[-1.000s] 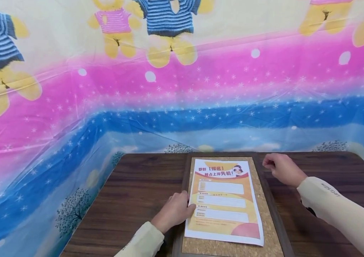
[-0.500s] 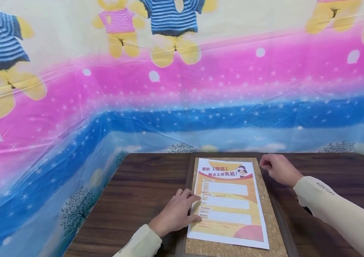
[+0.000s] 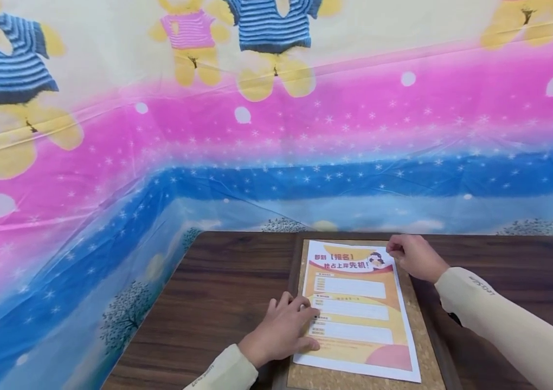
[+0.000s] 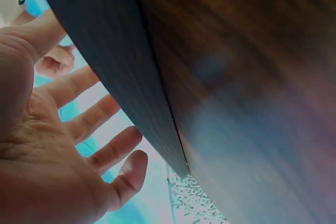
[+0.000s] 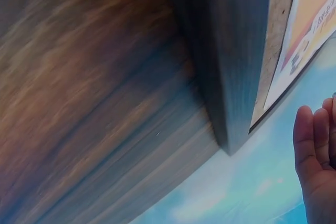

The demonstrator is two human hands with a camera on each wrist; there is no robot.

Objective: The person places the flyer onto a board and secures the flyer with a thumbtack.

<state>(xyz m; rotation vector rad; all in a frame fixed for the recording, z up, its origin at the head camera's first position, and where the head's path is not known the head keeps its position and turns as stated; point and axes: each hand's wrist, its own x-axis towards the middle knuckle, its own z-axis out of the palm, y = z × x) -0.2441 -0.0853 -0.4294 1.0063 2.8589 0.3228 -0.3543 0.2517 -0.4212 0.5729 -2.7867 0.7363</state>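
A printed poster (image 3: 354,322) in yellow and orange lies on a cork board (image 3: 419,330) with a dark wooden frame (image 5: 239,51). My left hand (image 3: 278,330) is spread at the poster's left edge, fingertips over the paper; its fingers (image 4: 86,124) are apart, the tips partly hidden by the frame in the left wrist view. At the poster's top right corner, my right hand (image 3: 415,257) has its fingers curled together. A small greyish thing shows at the fingertips in the right wrist view, cut off by the image edge; its kind is unclear.
The board rests on a dark brown wooden table (image 3: 218,287). Behind and to the left hangs a cloth backdrop (image 3: 267,173) with bears, snowflakes and trees, close to the table's edges.
My left hand has spread its fingers and shifted further onto the poster's left edge. My right hand has moved left, from beside the board to the poster's top right corner, still curled.
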